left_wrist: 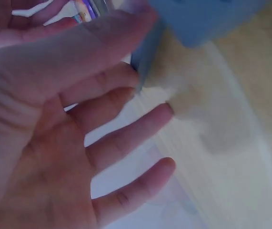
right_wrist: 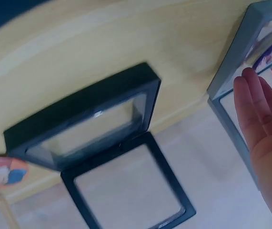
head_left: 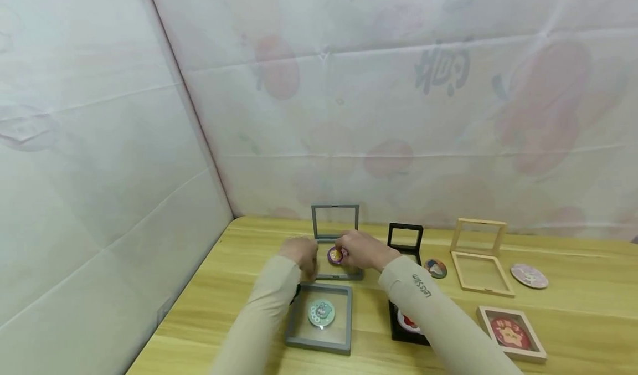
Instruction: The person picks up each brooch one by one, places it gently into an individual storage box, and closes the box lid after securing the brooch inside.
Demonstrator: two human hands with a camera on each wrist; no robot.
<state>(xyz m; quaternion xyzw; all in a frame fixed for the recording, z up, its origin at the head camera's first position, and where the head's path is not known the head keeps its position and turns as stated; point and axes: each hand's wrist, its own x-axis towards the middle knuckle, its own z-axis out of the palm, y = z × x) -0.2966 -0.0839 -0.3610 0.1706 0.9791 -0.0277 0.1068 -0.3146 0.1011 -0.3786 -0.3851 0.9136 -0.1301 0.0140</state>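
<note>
A grey display frame (head_left: 339, 277) stands open at the back, its lid upright. Over its lower half is a round purple-rimmed badge (head_left: 335, 256), which my right hand (head_left: 365, 249) pinches by its right side. The badge (right_wrist: 270, 53) looks tilted in the right wrist view, with the right fingers (right_wrist: 257, 102) beside it. My left hand (head_left: 301, 253) grips the left edge of that frame. In the left wrist view the thumb and nearest fingers (left_wrist: 109, 81) are at the frame's corner (left_wrist: 147, 57), and the other fingers are spread.
In front lies a closed grey frame (head_left: 319, 346) with a teal badge (head_left: 321, 313). To the right are an open black frame (head_left: 406, 235), a loose badge (head_left: 436, 268), an open beige frame (head_left: 483, 292), a lilac badge (head_left: 529, 276), and closed black (head_left: 408, 339) and beige frames (head_left: 528, 354).
</note>
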